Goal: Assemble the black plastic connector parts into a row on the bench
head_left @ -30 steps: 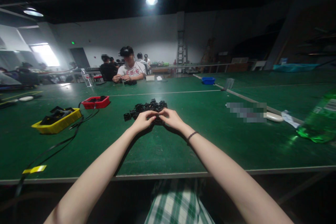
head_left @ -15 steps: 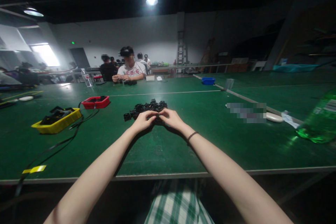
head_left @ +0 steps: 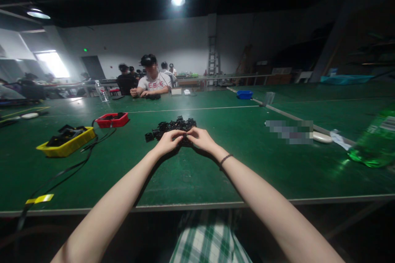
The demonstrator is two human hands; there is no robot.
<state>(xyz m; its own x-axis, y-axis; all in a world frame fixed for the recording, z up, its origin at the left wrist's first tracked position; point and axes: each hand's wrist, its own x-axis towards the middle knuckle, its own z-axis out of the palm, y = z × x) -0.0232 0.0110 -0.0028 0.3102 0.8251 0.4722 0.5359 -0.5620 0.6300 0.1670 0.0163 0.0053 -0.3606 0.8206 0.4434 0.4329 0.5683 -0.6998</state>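
A heap of small black parts (head_left: 173,125) lies on the green table, just beyond my hands. My left hand (head_left: 169,141) and my right hand (head_left: 201,139) meet at the near side of the heap, with their fingertips almost touching. Both hands are closed in a pinch around a small black part (head_left: 185,136). My fingers cover most of it, so its exact kind does not show. A dark band circles my right wrist.
On the left stand a yellow bin (head_left: 66,147) and a red bin (head_left: 112,121) holding black parts, with a black cable (head_left: 88,154) beside them. A blue bin (head_left: 245,95) sits farther back. To the right is a green bottle (head_left: 373,144). Across the table sits a person (head_left: 154,84).
My hands stay in almost the same place and keep their pinch. Across the table, the other person's hands have shifted slightly.
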